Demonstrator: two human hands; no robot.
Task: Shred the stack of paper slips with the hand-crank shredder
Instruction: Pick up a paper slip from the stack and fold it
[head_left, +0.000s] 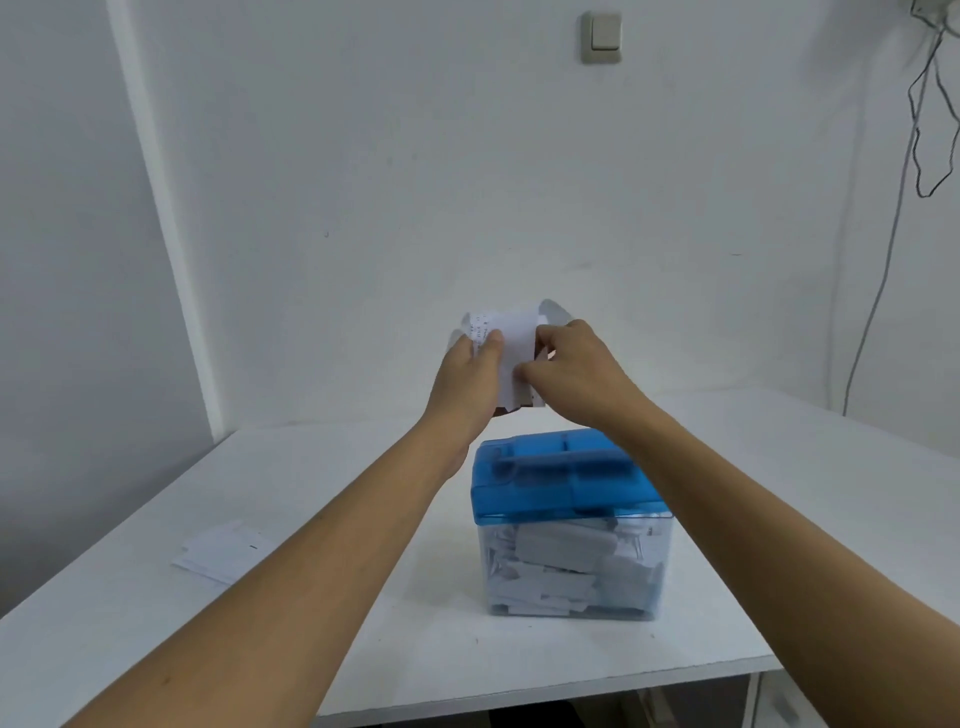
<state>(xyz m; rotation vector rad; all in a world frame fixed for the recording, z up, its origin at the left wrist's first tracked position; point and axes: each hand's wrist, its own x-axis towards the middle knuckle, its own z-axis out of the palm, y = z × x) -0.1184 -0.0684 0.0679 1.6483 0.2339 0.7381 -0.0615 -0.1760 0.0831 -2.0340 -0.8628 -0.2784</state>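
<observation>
My left hand and right hand both pinch a wad of paper slips, up on the far side of the blue-lidded shredder. The print on them is too blurry to read.

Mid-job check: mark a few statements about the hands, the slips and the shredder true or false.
1. The left hand and right hand both hold the paper slips in the air. True.
2. The shredder's clear bin holds paper shreds. True.
3. The lid is red. False: the lid is blue.
4. Loose slips lie on the table right of the shredder. False: the loose slips lie on the table to its left.
</observation>
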